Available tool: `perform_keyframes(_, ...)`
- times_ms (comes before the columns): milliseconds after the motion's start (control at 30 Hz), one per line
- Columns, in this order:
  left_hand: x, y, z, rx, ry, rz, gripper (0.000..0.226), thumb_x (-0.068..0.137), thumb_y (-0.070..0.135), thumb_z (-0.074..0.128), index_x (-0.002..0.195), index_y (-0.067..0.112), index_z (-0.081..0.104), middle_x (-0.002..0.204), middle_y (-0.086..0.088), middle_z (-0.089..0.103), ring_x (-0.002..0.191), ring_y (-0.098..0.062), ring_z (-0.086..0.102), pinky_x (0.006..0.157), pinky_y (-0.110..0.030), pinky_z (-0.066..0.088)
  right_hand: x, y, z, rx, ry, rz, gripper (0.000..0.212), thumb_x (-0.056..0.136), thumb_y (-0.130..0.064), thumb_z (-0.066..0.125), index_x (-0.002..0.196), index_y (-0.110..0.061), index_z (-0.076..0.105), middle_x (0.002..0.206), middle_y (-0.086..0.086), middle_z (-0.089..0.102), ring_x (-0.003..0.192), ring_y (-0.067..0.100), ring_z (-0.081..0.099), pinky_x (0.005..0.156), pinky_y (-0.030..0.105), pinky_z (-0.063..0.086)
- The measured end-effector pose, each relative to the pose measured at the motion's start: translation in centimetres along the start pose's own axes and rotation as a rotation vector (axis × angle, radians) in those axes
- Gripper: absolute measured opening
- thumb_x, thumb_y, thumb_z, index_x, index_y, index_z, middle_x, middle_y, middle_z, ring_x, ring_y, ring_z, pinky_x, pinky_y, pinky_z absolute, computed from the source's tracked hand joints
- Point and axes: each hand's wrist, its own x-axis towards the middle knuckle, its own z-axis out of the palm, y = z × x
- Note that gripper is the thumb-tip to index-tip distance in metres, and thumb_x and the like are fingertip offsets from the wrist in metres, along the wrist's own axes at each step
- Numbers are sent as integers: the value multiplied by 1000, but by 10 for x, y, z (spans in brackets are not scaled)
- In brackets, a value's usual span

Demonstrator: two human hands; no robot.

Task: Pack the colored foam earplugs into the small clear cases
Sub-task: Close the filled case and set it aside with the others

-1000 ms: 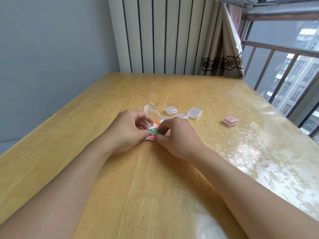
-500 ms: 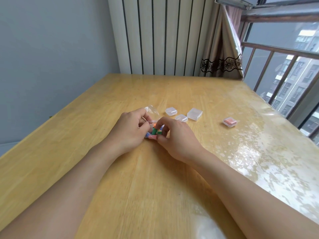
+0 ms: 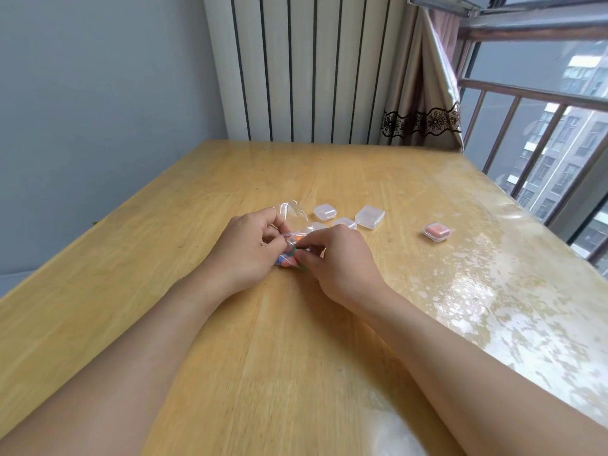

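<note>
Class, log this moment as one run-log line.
stage: opening bag | left hand + right hand: gripping plastic bag of earplugs | filled case: apart, right

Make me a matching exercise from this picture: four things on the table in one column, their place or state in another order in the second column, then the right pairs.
Things
1. plastic bag
2. filled case
3. largest clear case
4. right hand

Places or states
A. alone on the window side, pink inside
B. pinching at coloured earplugs
C. held between both hands, crumpled
D. empty, beyond the right hand

Pairs: 1-C, 2-A, 3-D, 4-B
</note>
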Motion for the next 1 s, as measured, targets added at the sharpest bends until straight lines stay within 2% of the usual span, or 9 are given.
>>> perform_keyframes(133, -1, 2, 2, 63, 52, 4, 12, 92, 13, 59, 88, 23, 63, 76, 13, 75, 67, -4, 65, 59, -25, 49, 3, 3, -9, 135, 94, 38, 9, 90, -25, 70, 93, -26, 78, 72, -8, 68, 53, 3, 49, 54, 22, 35)
perform_keyframes(300, -4, 5, 2, 97, 78, 32, 7, 95, 16, 61, 90, 21, 64, 74, 19, 70, 59, 16, 60, 55, -14, 42, 2, 2, -21, 241, 101, 6, 12, 93, -22, 69, 99, -21, 79, 72, -12, 68, 57, 1, 52, 54, 22, 40)
perform_keyframes(367, -3, 3, 2, 91, 79, 36, 6, 94, 18, 64, 90, 23, 65, 76, 19, 70, 66, 13, 64, 55, -9, 43, 1, -1, -32, 264, 79, -30, 10, 93, -19, 69, 96, -19, 79, 73, -10, 71, 63, 6, 56, 63, 30, 49)
perform_keyframes(433, -3, 2, 2, 104, 84, 26, 8, 88, 22, 70, 93, 27, 65, 82, 18, 70, 70, 6, 66, 60, -13, 47, 0, -1, -50, 306, 27, -79, 10, 94, -15, 69, 95, -16, 79, 79, -4, 77, 71, 12, 64, 69, 28, 51)
perform_keyframes(533, -5, 4, 1, 126, 130, 81, 25, 75, 24, 80, 96, 28, 67, 88, 14, 66, 75, 0, 59, 60, -7, 39, -3, 7, -78, 359, -49, -31, 10, 95, -13, 69, 95, -10, 78, 84, 3, 79, 70, 8, 62, 64, 25, 49)
perform_keyframes(633, -8, 13, 3, 45, 170, 275, 21, 70, 20, 77, 89, 23, 69, 79, 8, 63, 68, -9, 51, 59, -8, 36, -9, 14, -90, 325, -145, 87, 14, 96, -14, 68, 90, -10, 79, 80, 8, 76, 68, 11, 58, 60, 27, 47)
perform_keyframes(733, -13, 19, 11, 7, 44, 390, 17, 69, 24, 78, 86, 21, 75, 70, 4, 62, 59, -12, 48, 56, -15, 38, -11, 14, -90, 314, -217, 172, 13, 96, -12, 68, 92, -5, 78, 72, 5, 69, 65, 13, 59, 57, 24, 49)
perform_keyframes(833, -14, 18, 18, 46, -64, 440, 18, 73, 37, 81, 89, 29, 79, 67, 14, 62, 56, -16, 51, 55, -19, 40, -10, 14, -92, 238, -236, 195, 13, 96, -13, 68, 91, -7, 78, 71, 2, 70, 61, 9, 60, 55, 22, 49)
perform_keyframes(1000, -15, 21, 21, 117, -169, 475, 11, 80, 29, 79, 90, 34, 81, 65, 21, 67, 57, -10, 58, 66, -9, 41, -10, 17, -92, 136, -250, 226, 15, 96, -15, 67, 87, -10, 78, 73, 3, 71, 64, 11, 63, 58, 26, 50)
